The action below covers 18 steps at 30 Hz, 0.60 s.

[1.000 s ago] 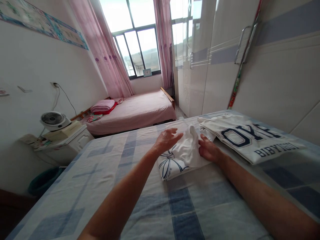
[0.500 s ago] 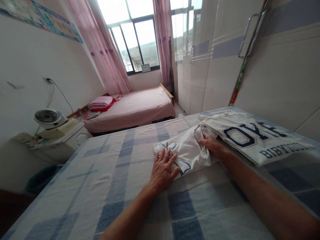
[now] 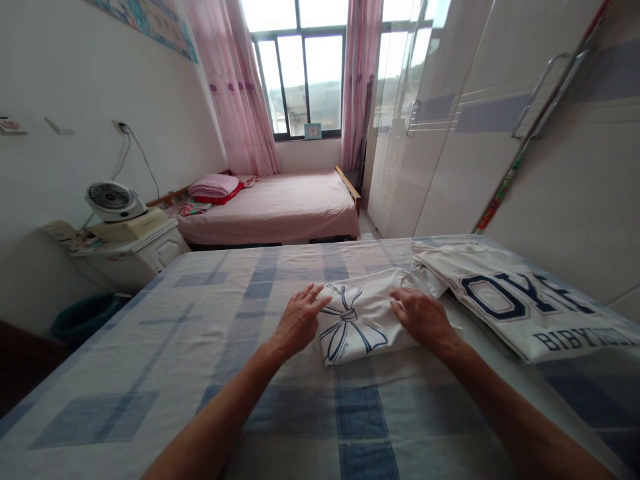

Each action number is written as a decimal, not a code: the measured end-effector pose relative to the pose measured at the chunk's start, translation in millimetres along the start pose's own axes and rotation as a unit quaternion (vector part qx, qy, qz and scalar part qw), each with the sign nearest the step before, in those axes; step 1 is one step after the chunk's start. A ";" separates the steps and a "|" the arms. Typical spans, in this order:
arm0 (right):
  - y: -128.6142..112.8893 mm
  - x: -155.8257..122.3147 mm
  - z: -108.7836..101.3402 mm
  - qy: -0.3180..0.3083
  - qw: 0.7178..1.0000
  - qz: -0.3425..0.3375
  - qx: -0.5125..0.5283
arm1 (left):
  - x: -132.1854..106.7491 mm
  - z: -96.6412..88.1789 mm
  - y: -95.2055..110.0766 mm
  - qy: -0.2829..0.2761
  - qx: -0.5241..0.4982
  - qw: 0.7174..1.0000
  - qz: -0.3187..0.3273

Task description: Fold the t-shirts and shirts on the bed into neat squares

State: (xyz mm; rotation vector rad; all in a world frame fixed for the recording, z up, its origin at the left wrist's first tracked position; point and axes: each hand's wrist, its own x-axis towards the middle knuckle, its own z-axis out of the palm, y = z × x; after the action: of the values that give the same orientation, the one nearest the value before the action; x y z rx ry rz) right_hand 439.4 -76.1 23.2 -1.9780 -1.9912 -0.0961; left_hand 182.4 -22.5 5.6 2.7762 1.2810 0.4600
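Observation:
A folded white T-shirt with a dark blue bow print lies on the checked bedsheet in front of me. My left hand is at its left edge, fingers stretched out and holding nothing. Over the shirt's right side is my right hand, its fingers loosely bent and apart, with no cloth gripped; whether the fingertips touch the fabric I cannot tell. Just to the right lies another folded white shirt with large dark letters, its left end close against the bow shirt.
The blue and white bedsheet spreads under both shirts. Beyond it stands a pink bed with folded bedding. A fan sits on a cabinet at left, above a dark green tub. Wardrobe doors line the right.
My left hand has lifted off the print and moved to the shirt's left edge. My right hand has let go of the cloth, which now lies flatter. The view has turned slightly left.

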 end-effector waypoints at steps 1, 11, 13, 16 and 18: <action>-7.4 -3.9 -2.1 0.003 0.999 -0.020 0.027 | -1.2 -3.7 -7.4 -0.014 0.012 1.000 0.023; -100.4 -47.8 18.6 -0.066 0.980 -0.157 0.101 | 7.4 -1.3 -20.5 0.006 0.031 0.991 0.129; -108.0 -49.5 28.0 -0.042 0.986 -0.146 0.071 | 8.8 4.4 -19.3 0.030 0.011 0.994 0.104; -113.7 -45.2 34.6 -0.008 0.992 -0.123 0.034 | 12.0 8.8 -16.0 0.066 -0.018 0.994 0.083; -113.2 -38.5 32.3 0.012 0.994 -0.107 0.015 | 15.9 7.5 -12.4 0.084 -0.033 0.993 0.074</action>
State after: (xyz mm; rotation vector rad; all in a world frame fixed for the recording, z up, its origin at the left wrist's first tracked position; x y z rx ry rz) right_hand 321.4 -107.8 2.7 -1.7318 -2.1708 -0.1384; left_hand 185.1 -1.9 0.2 2.8391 1.0693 0.7458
